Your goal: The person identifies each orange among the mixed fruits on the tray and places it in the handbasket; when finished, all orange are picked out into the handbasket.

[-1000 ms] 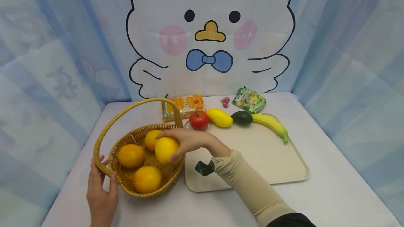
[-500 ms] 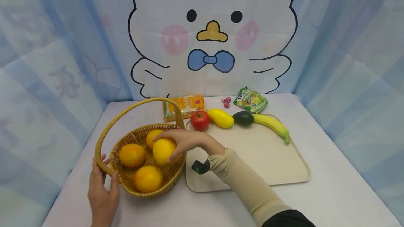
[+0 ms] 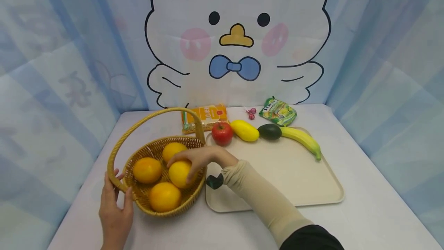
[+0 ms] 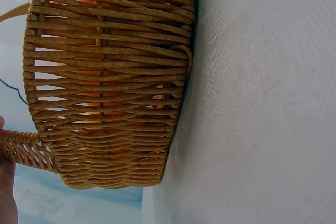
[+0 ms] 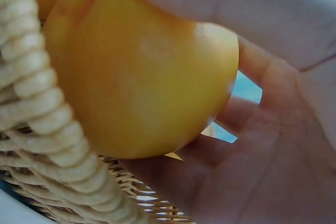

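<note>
My right hand [image 3: 204,156] holds a round yellow-orange fruit [image 3: 179,173] inside the wicker basket [image 3: 190,202]. In the right wrist view, the thumb lies over this fruit [image 5: 152,82] and the fingers curve round its far side. Three more fruits of that kind lie in the basket: one at the left [image 3: 147,170], another at the front [image 3: 164,196], and a third at the back [image 3: 173,151]. My left hand [image 3: 116,213] grips the base of the basket's handle [image 3: 111,161] between thumb and fingers. In the left wrist view, only its edge shows beside the handle [image 4: 26,148].
A beige tray [image 3: 277,176] lies right of the basket. Along its back edge are a red apple [image 3: 222,133], a yellow oval fruit [image 3: 245,130], a dark green avocado-like fruit [image 3: 269,131] and a banana [image 3: 302,141]. Behind lie an orange packet [image 3: 208,117], lollipops [image 3: 251,114] and a green packet [image 3: 278,112].
My right hand has lowered the yellow-orange fruit down into the basket, among the others. The left hand keeps its grip at the handle. The whole head view has shifted slightly.
</note>
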`<act>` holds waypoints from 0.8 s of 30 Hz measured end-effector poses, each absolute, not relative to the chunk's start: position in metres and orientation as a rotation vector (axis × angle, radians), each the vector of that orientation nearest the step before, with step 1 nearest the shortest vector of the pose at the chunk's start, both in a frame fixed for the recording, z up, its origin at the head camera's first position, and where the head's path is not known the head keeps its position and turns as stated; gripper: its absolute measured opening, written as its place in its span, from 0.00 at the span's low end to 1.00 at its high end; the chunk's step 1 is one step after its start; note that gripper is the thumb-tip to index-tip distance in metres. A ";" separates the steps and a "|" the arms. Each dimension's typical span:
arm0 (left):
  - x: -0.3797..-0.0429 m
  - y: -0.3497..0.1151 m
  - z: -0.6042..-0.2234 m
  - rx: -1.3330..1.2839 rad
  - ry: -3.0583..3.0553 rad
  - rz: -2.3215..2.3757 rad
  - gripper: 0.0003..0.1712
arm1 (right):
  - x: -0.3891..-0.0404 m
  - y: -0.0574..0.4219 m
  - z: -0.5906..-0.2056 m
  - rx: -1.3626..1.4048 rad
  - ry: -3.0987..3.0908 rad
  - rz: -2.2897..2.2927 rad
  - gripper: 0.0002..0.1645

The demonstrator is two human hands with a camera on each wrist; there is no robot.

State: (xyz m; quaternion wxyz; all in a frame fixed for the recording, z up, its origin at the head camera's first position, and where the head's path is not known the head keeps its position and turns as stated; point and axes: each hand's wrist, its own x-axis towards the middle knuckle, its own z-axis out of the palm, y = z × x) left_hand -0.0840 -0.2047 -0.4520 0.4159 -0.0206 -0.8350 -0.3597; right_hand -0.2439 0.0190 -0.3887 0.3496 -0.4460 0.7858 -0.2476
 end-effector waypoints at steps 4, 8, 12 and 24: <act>-0.086 -0.205 -0.454 -0.067 -2.077 -0.896 0.51 | -0.247 0.016 -0.394 -1.146 2.022 -0.617 0.41; -0.085 -0.205 -0.453 -0.069 -2.074 -0.905 0.50 | -0.248 0.012 -0.396 -1.135 2.050 -0.563 0.39; -0.084 -0.206 -0.453 -0.056 -2.093 -0.920 0.50 | -0.249 0.008 -0.393 -1.131 2.102 -0.507 0.36; -0.083 -0.206 -0.453 -0.055 -2.098 -0.934 0.50 | -0.250 0.007 -0.390 -1.099 2.080 -0.553 0.36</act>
